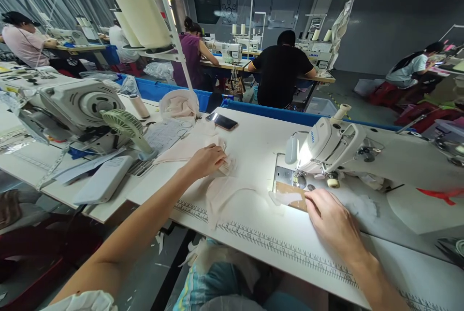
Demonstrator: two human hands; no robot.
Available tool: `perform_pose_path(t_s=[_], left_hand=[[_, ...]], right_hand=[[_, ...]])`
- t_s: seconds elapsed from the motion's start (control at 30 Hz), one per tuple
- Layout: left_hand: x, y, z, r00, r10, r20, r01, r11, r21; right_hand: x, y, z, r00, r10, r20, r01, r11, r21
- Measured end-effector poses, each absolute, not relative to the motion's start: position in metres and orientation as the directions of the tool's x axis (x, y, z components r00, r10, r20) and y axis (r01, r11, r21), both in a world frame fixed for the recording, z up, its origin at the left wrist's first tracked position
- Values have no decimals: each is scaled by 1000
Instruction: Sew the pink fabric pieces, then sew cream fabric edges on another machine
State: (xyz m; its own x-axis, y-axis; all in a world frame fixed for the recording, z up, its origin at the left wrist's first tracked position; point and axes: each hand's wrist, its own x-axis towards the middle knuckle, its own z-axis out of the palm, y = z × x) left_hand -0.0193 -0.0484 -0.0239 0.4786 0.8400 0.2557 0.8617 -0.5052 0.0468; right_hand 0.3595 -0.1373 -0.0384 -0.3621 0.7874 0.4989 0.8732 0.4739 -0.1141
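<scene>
Fabric pile (pixel 228 162) under curled left hand (pixel 209 159), white strip (pixel 289 198) at right hand (pixel 330 212), pinch unclear

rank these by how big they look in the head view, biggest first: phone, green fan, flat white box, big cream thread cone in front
1. Cream thread cone
2. Green fan and flat white box, too close to rank
3. Phone

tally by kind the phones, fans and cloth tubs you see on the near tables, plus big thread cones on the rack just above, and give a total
phone: 1
green fan: 1
tub with cloth: 1
big thread cones: 2 visible
total: 5
</scene>
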Motion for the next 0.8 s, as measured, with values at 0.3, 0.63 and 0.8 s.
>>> perform_pose_path(t_s=[0.3, 0.63, 0.8], left_hand=[[-27, -48, 2, -105, 898, 427, 786, -188, 589], [56, -101, -12, 528, 843, 98, 616, -460, 639], [65, -62, -21, 485, 866, 120, 737, -478, 478]], right_hand=[[367, -139, -50, -363, 656, 662, 781, 601, -167], [365, -144, -41, -535, 660, 528, 688, 703, -181], [355, -150, -40, -540, 721, 433, 763, 637, -110]])
